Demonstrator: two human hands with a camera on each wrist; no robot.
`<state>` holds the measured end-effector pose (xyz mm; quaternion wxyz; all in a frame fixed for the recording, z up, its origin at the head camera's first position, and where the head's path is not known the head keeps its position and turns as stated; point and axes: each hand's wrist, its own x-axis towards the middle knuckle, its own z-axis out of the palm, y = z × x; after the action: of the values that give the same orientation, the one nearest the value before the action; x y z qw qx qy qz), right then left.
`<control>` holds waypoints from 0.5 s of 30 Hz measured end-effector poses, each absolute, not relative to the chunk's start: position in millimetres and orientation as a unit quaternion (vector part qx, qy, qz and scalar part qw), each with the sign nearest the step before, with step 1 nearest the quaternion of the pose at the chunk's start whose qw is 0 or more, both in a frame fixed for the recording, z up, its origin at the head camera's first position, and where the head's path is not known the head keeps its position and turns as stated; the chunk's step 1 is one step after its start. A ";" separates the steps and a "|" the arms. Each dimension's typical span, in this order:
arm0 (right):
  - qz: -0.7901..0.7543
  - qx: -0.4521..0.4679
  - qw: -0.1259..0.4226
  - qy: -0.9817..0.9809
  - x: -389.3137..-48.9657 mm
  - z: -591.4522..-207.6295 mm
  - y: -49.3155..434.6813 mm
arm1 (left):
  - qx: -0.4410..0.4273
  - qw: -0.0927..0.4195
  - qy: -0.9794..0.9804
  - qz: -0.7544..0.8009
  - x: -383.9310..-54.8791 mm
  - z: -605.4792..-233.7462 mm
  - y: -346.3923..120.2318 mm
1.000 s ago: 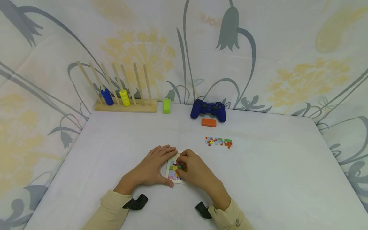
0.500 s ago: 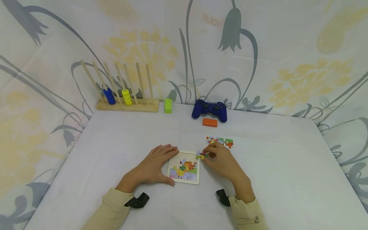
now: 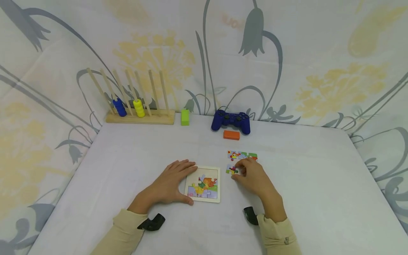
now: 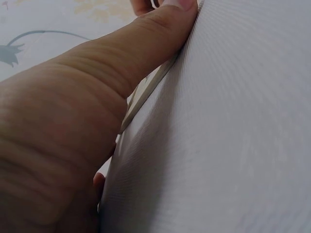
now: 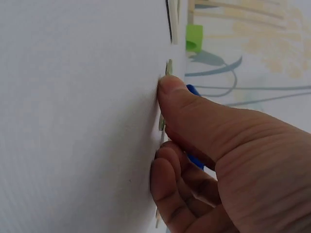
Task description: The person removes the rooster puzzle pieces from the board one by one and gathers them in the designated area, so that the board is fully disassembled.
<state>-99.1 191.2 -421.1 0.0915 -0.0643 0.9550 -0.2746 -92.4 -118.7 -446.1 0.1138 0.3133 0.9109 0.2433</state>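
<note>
My left hand (image 3: 170,184) lies along the left side of a square wooden puzzle frame (image 3: 219,184), fingers stretched past its upper left corner and thumb at its lower left. In the left wrist view the thumb (image 4: 141,43) hides most of the frame's edge. Several joined pieces (image 3: 204,189) with orange, yellow and green drawing fill the frame's lower part. To the right of the frame, my right hand (image 3: 256,179) pinches a small puzzle piece (image 3: 232,170) between thumb and fingers, low over the tablecloth. The right wrist view shows the piece (image 5: 168,67) edge-on beyond the thumb.
Just beyond the right hand lies a row of puzzle pieces (image 3: 237,155), partly covered by its fingers. Farther back are an orange block (image 3: 231,135), a blue game controller (image 3: 231,121), a green block (image 3: 185,117) and a wooden peg stand (image 3: 140,119) with blue and yellow rings.
My right hand has lifted the puzzle piece out of the frame and carried it right, down beside the row of loose pieces. The left hand has stayed at the frame.
</note>
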 end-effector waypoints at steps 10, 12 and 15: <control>-0.261 -0.061 0.076 0.960 -97.4 -420.9 189.5 | 0.311 0.112 0.911 0.248 -91.8 -446.8 -118.5; -0.259 -0.058 0.075 0.961 -97.3 -420.8 189.6 | 0.311 0.112 0.911 0.247 -91.7 -446.7 -118.5; -0.258 -0.054 0.073 0.962 -97.8 -420.7 189.1 | 0.311 0.111 0.911 0.246 -91.9 -447.0 -118.8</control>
<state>-97.8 189.1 -420.7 0.0730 -0.0538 0.9619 -0.2581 -91.9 -118.8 -447.0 0.1111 0.3111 0.9112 0.2462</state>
